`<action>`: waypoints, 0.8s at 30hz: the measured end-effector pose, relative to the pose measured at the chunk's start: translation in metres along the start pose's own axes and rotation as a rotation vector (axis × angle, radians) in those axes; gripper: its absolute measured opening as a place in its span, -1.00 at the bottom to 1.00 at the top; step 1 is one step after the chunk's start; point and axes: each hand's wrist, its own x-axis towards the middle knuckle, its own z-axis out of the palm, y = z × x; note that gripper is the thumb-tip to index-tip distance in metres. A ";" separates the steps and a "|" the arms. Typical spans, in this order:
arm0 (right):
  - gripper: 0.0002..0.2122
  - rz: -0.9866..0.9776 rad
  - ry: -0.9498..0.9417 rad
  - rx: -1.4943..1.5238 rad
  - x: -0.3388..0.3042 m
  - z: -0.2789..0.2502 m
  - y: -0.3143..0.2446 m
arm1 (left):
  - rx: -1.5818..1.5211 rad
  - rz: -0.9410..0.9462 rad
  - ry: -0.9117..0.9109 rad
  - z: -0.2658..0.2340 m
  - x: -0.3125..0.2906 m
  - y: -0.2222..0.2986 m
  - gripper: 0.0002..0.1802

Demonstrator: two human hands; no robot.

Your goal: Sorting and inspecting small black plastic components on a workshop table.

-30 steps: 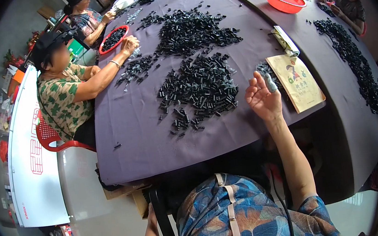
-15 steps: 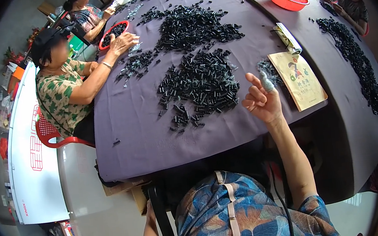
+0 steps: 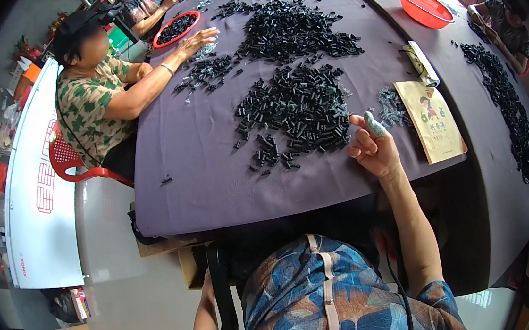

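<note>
My right hand [image 3: 375, 148] is raised at the right edge of a pile of small black tube-shaped pieces [image 3: 297, 107]. Two of its digits stretch out apart, one wrapped in a grey-green covering [image 3: 374, 126]; the others are curled, and nothing shows in its grasp. To the right of the hand lies a small heap of clear and dark bits [image 3: 392, 108], beside a yellowish booklet [image 3: 431, 120] with a cartoon cover. My left forearm [image 3: 204, 316] hangs low beside a black chair arm [image 3: 223, 292]; the left hand's fingers are hidden there.
A purple-grey cloth [image 3: 216, 196] covers the table. Farther off lie another black pile [image 3: 295, 29], a red basket of black pieces [image 3: 177, 30] and a red basin [image 3: 425, 7]. A co-worker's hand [image 3: 199, 42] reaches over the left side; other people sit around.
My view has shifted, so the table sits differently in the picture. My right hand is now closer to the near pile's right edge, its stretched digits nearer together.
</note>
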 end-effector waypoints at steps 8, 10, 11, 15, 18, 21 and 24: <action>-0.67 -0.006 0.016 -0.026 0.001 0.000 0.000 | -0.084 0.002 -0.005 0.003 -0.007 -0.013 -0.67; -0.68 -0.008 0.009 -0.029 0.000 0.000 0.001 | -0.103 0.006 -0.006 0.003 -0.007 -0.015 -0.67; -0.70 -0.011 0.001 -0.031 0.001 0.001 0.001 | -0.112 0.008 -0.007 0.003 -0.007 -0.017 -0.67; -0.71 -0.010 0.022 -0.033 0.000 0.002 0.003 | -0.151 0.017 -0.009 0.003 -0.007 -0.021 -0.66; -0.71 -0.017 0.027 -0.030 0.000 0.002 0.003 | -0.181 0.021 -0.014 0.004 -0.007 -0.025 -0.66; -0.72 -0.016 0.033 -0.056 0.000 0.005 0.002 | -0.198 0.024 -0.003 -0.006 -0.001 -0.054 -0.66; -0.71 -0.010 0.022 -0.076 0.002 0.002 0.004 | 0.189 0.249 -0.036 -0.012 0.004 -0.070 -0.60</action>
